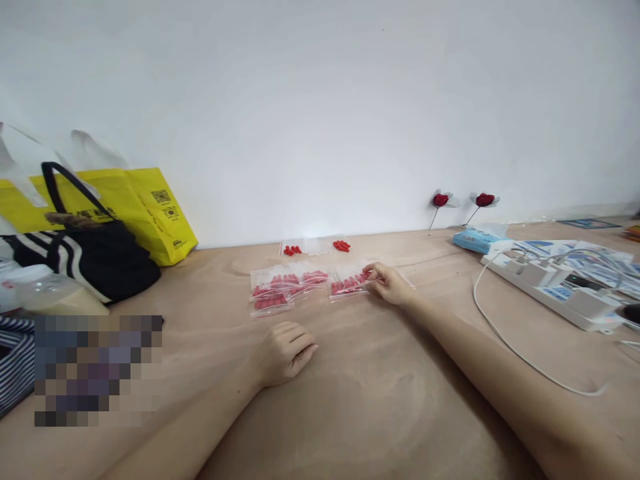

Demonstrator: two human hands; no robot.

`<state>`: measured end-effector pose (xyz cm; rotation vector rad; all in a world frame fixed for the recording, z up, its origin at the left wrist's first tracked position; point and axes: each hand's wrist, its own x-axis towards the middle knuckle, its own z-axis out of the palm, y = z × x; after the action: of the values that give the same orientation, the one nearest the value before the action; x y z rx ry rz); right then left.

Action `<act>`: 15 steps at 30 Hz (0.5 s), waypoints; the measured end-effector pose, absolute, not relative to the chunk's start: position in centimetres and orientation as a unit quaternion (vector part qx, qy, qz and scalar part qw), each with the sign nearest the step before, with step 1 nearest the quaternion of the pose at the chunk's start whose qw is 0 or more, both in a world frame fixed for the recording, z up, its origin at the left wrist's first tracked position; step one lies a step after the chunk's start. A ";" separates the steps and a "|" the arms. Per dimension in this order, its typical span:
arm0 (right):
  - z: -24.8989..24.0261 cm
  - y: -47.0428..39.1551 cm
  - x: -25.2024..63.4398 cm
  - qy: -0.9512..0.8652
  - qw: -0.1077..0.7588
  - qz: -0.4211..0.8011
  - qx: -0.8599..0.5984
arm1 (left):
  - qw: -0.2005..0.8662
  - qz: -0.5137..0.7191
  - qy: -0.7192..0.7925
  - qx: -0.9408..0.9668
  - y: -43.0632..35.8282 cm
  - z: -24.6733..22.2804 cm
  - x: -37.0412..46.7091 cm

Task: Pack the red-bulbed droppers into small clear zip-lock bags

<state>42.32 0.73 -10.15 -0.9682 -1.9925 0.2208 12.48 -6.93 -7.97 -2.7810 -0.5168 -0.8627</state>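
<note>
Several small clear zip bags filled with red pieces (280, 290) lie in a loose pile on the wooden table (350, 400). My right hand (387, 283) is stretched out and pinches the edge of the rightmost bag of red pieces (347, 285). My left hand (285, 352) rests on the table just in front of the pile, fingers loosely curled with nothing in it. Two little heaps of loose red pieces (341, 246) lie on clear bags near the wall.
A black striped bag (85, 257) and a yellow bag (145, 210) lean at the back left. A white power strip (555, 287) with a trailing white cable (505, 340) sits at right, beside a blue tissue pack (475, 239). Two red paper flowers (463, 200) stand against the wall.
</note>
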 end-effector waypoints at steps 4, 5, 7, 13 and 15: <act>-9.7 1.0 42.3 -0.830 0.373 0.103 -0.401 | 0.081 -0.283 -0.177 -0.939 -6.9 -8.0 12.4; -9.5 0.9 42.4 -0.833 0.365 0.099 -0.404 | 0.080 -0.281 -0.177 -0.940 -6.9 -8.0 12.4; -9.2 0.5 43.2 -0.836 0.344 0.085 -0.419 | 0.076 -0.277 -0.177 -0.941 -7.0 -8.0 12.4; -9.5 -1.8 48.3 -0.821 0.292 0.045 -0.489 | 0.055 -0.264 -0.188 -0.944 -6.8 -8.2 12.4; -10.2 -2.4 49.8 -0.802 0.303 0.041 -0.513 | 0.049 -0.261 -0.189 -0.946 -6.8 -8.2 12.5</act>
<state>49.77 -2.44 -10.18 -1.3602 -2.1253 0.1079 12.47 -6.76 -8.20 -2.8815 -0.5752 -0.7941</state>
